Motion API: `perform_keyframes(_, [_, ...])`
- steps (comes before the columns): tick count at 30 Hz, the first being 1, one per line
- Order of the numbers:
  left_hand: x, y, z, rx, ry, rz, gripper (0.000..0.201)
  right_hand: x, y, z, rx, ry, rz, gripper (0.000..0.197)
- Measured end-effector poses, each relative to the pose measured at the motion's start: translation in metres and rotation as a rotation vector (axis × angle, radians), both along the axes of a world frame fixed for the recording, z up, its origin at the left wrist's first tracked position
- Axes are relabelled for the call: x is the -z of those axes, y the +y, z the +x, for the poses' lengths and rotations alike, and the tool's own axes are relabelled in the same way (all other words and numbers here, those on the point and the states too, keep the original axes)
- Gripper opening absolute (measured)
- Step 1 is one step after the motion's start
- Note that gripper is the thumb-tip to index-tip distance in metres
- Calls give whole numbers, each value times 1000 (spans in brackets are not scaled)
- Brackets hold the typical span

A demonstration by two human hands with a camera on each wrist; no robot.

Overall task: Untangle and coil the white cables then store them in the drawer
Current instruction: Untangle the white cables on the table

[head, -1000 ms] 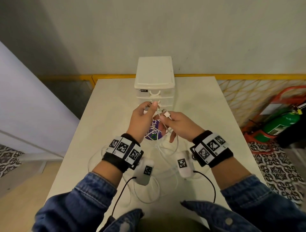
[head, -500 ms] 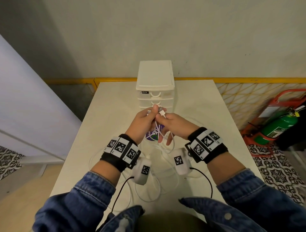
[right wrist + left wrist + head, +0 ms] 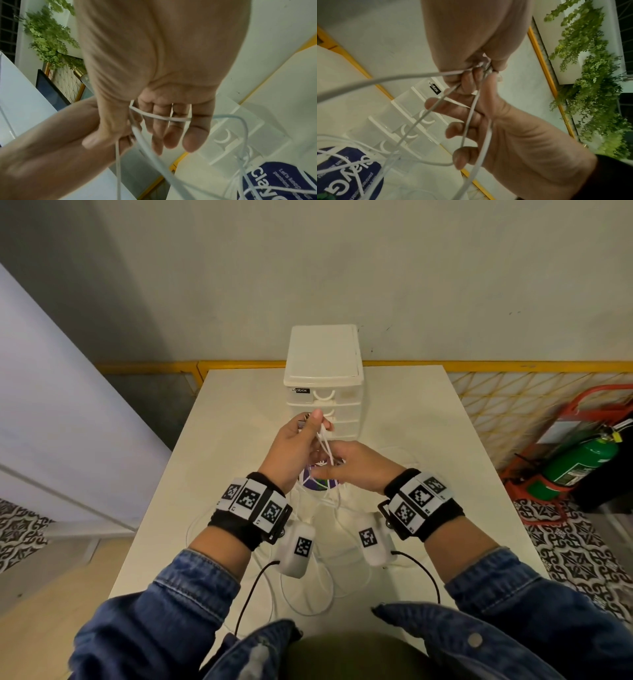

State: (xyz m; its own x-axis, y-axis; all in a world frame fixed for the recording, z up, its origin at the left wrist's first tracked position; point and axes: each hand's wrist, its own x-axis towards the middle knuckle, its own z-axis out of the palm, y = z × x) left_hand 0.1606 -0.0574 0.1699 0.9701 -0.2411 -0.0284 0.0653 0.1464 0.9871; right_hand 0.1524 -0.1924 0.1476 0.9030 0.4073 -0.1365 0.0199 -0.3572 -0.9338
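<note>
Several tangled white cables (image 3: pixel 324 445) stretch between my two hands above the table (image 3: pixel 428 440). My left hand (image 3: pixel 313 419) is raised in front of the drawer unit (image 3: pixel 323 361) and pinches the cable ends between thumb and fingers. Lower and nearer, my right hand (image 3: pixel 325 472) holds strands that cross its fingers (image 3: pixel 193 135); a loop of cable (image 3: pixel 159 117) lies over them. In the left wrist view a strand (image 3: pixel 412 75) runs out of the left pinch. More loose cable (image 3: pixel 308 601) lies in loops on the table under my wrists. All the drawers are closed.
A round purple sticker (image 3: pixel 318 482) lies on the table under my hands. To the right, on the floor past the table edge, stand a green fire extinguisher (image 3: pixel 579 463) and a red frame (image 3: pixel 561 419). A white panel (image 3: pixel 51 422) sits to the left.
My hands were pinching the cable ends close together. The right hand has since slid down and toward me along the strands, while the left stays raised at the drawers.
</note>
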Motion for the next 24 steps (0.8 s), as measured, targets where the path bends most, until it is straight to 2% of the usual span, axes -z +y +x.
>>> perform_keyframes(3, [0, -3, -2, 9, -41, 36, 31, 6, 5, 1, 12, -25, -35, 39])
perform_keyframes(8, [0, -1, 0, 21, -58, 82, 29, 15, 11, 1, -11, -15, -62, 40])
perform_keyframes(11, [-1, -2, 2, -23, -45, 7, 28, 15, 18, 2, 56, -173, -97, 51])
perform_keyframes(14, [-3, -3, 3, -15, 42, -193, 28, 15, 24, 2, 103, -227, -25, 66])
perform_keyframes(15, [-5, -3, 3, 5, 59, -246, 29, 15, 25, 0, 101, -183, -42, 53])
perform_keyframes(17, [-8, 1, 4, 7, 63, -271, 30, 15, 27, -5, 67, -34, -48, 8])
perform_keyframes(18, [-9, 3, 5, -7, 65, -275, 31, 16, 28, -7, 68, 22, -33, 2])
perform_keyframes(21, [-16, 11, 9, -63, 74, -325, 39, 20, 26, -13, 95, 19, -31, 12])
perform_keyframes(24, [-24, 21, 13, -170, 90, -369, 47, 23, 11, -16, 54, 46, -152, 8])
